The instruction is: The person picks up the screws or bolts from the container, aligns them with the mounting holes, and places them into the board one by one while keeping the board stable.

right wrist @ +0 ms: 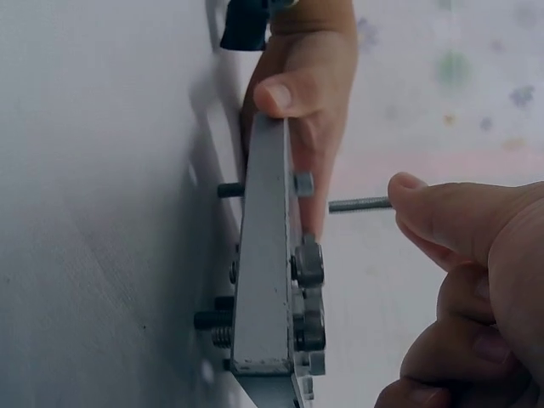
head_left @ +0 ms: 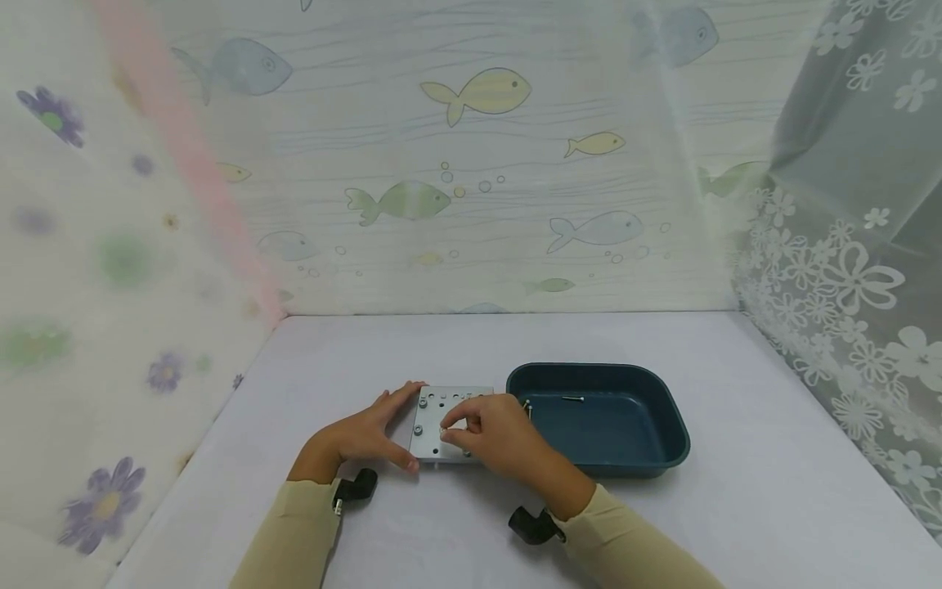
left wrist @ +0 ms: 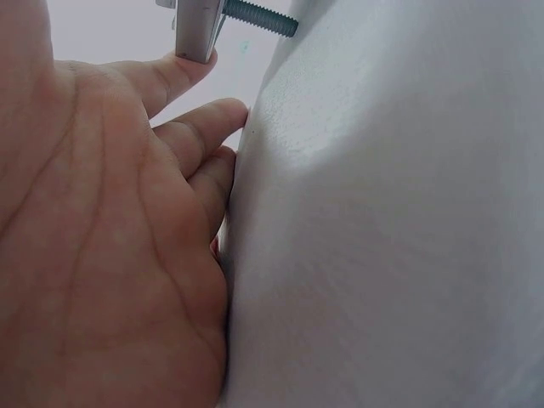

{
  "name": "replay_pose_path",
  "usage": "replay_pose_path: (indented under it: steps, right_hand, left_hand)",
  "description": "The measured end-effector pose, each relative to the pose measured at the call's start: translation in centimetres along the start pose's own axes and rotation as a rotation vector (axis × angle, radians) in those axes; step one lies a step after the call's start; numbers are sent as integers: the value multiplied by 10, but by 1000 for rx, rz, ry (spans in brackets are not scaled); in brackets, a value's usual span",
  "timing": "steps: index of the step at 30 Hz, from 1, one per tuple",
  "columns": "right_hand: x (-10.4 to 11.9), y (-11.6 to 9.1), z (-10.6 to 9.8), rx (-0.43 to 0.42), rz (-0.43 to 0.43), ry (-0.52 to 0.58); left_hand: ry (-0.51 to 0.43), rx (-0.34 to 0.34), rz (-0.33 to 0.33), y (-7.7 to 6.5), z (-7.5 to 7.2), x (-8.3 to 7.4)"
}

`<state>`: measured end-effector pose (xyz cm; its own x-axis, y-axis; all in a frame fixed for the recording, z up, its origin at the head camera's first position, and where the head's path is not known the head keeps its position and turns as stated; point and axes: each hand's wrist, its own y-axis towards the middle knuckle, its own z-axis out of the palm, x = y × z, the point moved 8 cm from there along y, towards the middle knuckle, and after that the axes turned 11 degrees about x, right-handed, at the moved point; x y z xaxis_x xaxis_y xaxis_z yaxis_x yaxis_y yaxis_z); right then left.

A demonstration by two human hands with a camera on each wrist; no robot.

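Note:
A silver metal plate (head_left: 432,440) with holes and several bolts stands slightly above the table, bolt shanks sticking out beneath it. My left hand (head_left: 361,435) holds the plate at its left end, thumb at the near edge and a finger at the far edge. In the left wrist view a fingertip touches the plate (left wrist: 195,34) beside a protruding threaded bolt (left wrist: 265,19). Over the plate, my right hand (head_left: 504,433) pinches a screw (right wrist: 359,205) between thumb and index finger. In the right wrist view its threaded end points at the plate (right wrist: 262,263), apart from it; its head is hidden.
Right of the plate stands a dark blue tray (head_left: 618,433). A loose screw (head_left: 572,398) lies inside it, and more screws (head_left: 527,408) are at its left side, partly behind my right hand. Patterned curtains surround the white table (head_left: 412,343) at the back and sides.

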<state>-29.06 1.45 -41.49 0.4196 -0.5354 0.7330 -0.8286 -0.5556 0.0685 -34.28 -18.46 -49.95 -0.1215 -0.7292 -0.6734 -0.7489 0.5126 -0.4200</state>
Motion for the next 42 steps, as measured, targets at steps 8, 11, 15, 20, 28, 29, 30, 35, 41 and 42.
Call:
replay_pose_path:
  steps: [8, 11, 15, 20, 28, 29, 30, 35, 41, 42]
  right_hand:
    - [0, 1, 6, -1, 2, -105]
    - [-1, 1, 8, 6, 10, -127]
    - [-1, 1, 9, 8, 7, -157]
    - [1, 1, 10, 20, -3, -193]
    - [1, 2, 13, 29, -16, -197]
    - [0, 2, 13, 31, -17, -194]
    - [0, 2, 13, 32, -18, -190]
    - [1, 1, 13, 36, -21, -184]
    - [8, 2, 14, 61, -14, -210]
    - [10, 2, 15, 66, -18, -222]
  left_hand:
    - [6, 6, 8, 1, 0, -1]
    - [7, 8, 8, 3, 0, 0]
    - [7, 5, 13, 4, 0, 0]
    - [5, 8, 20, 3, 0, -1]
    - [3, -1, 18, 2, 0, -1]
    - [3, -1, 16, 2, 0, -1]
    - [0, -2, 14, 2, 0, -1]
    - [1, -4, 20, 1, 0, -2]
    - [5, -5, 15, 0, 1, 0]
    - [3, -6, 15, 0, 1, 0]
